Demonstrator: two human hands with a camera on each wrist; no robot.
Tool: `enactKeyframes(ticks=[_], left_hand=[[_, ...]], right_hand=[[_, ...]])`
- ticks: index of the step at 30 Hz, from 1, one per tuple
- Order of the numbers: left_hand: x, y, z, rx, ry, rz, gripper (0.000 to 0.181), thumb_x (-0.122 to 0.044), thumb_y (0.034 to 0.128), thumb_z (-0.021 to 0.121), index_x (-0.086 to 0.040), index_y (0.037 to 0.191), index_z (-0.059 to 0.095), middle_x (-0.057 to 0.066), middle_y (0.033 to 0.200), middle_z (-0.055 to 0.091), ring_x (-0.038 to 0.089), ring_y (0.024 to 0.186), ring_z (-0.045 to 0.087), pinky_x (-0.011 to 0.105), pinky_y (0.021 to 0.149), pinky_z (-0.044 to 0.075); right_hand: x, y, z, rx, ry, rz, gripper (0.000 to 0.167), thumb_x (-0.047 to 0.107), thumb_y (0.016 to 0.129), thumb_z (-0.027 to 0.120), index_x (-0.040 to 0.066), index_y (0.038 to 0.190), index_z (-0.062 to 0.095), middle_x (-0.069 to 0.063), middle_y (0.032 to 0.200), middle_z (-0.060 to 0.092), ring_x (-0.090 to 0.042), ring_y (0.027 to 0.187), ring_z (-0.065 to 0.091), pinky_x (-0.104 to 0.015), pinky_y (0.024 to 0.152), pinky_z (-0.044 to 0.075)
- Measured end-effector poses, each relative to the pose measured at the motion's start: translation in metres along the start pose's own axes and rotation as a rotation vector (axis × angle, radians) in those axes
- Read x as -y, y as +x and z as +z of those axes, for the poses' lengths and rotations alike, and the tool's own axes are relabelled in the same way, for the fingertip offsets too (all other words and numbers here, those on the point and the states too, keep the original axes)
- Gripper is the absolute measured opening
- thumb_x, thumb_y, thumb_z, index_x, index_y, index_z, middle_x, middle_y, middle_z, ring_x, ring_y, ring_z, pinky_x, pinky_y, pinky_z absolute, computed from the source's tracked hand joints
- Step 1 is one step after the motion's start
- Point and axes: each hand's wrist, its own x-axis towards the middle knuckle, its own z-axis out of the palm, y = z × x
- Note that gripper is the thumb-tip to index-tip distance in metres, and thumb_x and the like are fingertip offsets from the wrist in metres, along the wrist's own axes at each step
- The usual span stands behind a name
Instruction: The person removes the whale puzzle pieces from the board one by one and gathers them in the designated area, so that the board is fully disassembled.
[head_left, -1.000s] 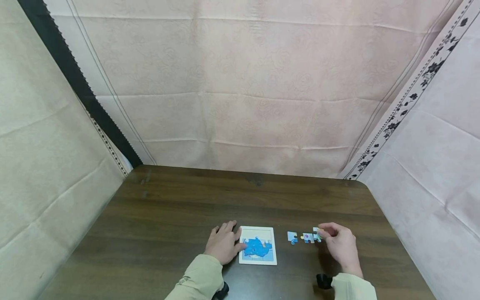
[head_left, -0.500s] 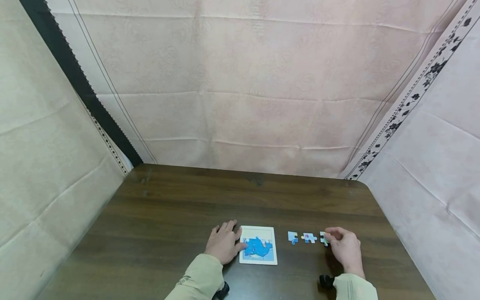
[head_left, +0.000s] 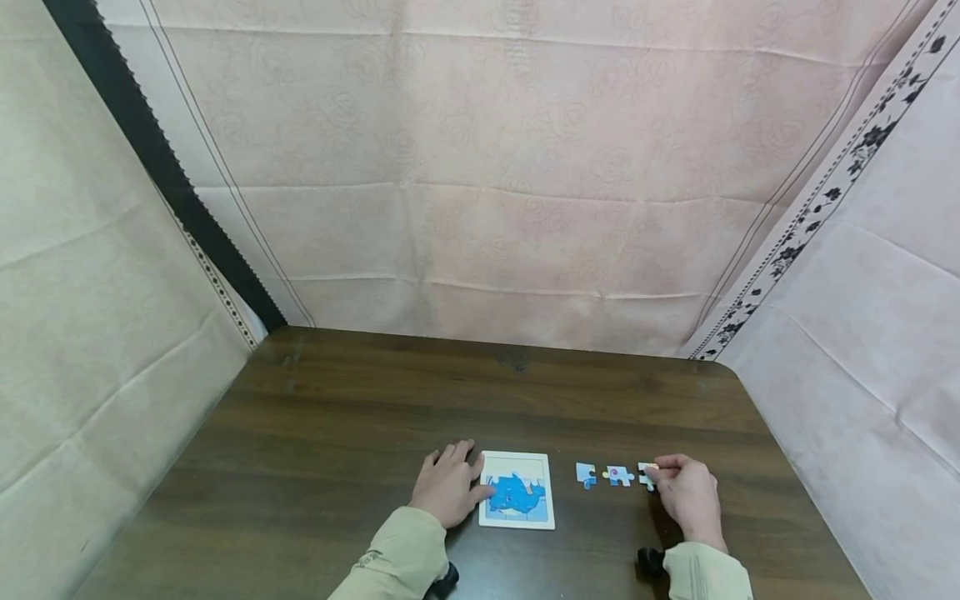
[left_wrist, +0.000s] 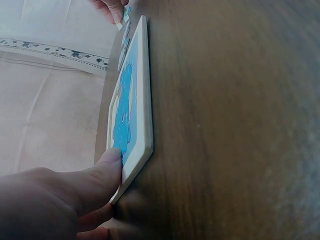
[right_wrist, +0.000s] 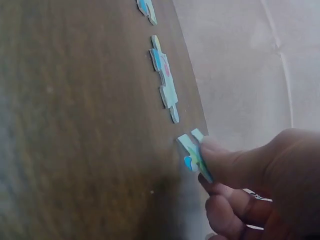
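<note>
A white-framed puzzle board (head_left: 514, 524) with a blue whale picture (head_left: 516, 493) lies on the table. My left hand (head_left: 448, 490) rests at its left side, fingers spread, thumb on the picture's edge; the left wrist view shows the thumb (left_wrist: 100, 177) on the board. To the right, my right hand (head_left: 688, 498) pinches a puzzle piece (right_wrist: 192, 152) between thumb and fingers, its edge tilted up in the right wrist view. Left of it lie a middle piece (head_left: 618, 476) and another piece (head_left: 586, 475), separate from each other.
The brown wooden table (head_left: 375, 400) extends behind and around the board. Pale cloth (head_left: 480, 208) hangs beyond its far edge, with more cloth on both sides. A black object (head_left: 651, 562) sits at my right wrist, by the sleeve.
My right hand has moved rightward with its piece, away from the middle piece, then very slightly back left. My left hand has stayed on the board.
</note>
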Motion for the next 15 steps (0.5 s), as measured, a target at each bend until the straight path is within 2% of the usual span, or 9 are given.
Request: enactKeyframes(ticks=[6, 15], left_hand=[[0.0001, 0.0007, 0.0007, 0.001, -0.003, -0.001, 0.057, -0.049, 0.091, 0.062, -0.015, 0.137, 0.059, 0.012, 0.144, 0.046, 0.031, 0.132, 0.043, 0.059, 0.104, 0.034], [0.0003, -0.0003, -0.0007, 0.006, -0.012, 0.002, 0.057, -0.049, 0.0915, 0.062, -0.015, 0.137, 0.058, 0.012, 0.145, 0.045, 0.031, 0.132, 0.042, 0.059, 0.104, 0.033]], right_hand=[[0.0014, 0.0007, 0.0, 0.041, -0.042, 0.025, 0.022, 0.021, 0.087, 0.073, 0.003, 0.1, 0.072, 0.002, 0.075, 0.068, -0.021, 0.072, 0.061, -0.042, 0.063, 0.042], [0.0064, -0.0012, 0.0017, 0.049, -0.041, 0.039, 0.023, 0.019, 0.088, 0.073, 0.002, 0.103, 0.072, 0.0, 0.076, 0.07, -0.023, 0.073, 0.06, -0.041, 0.062, 0.041]])
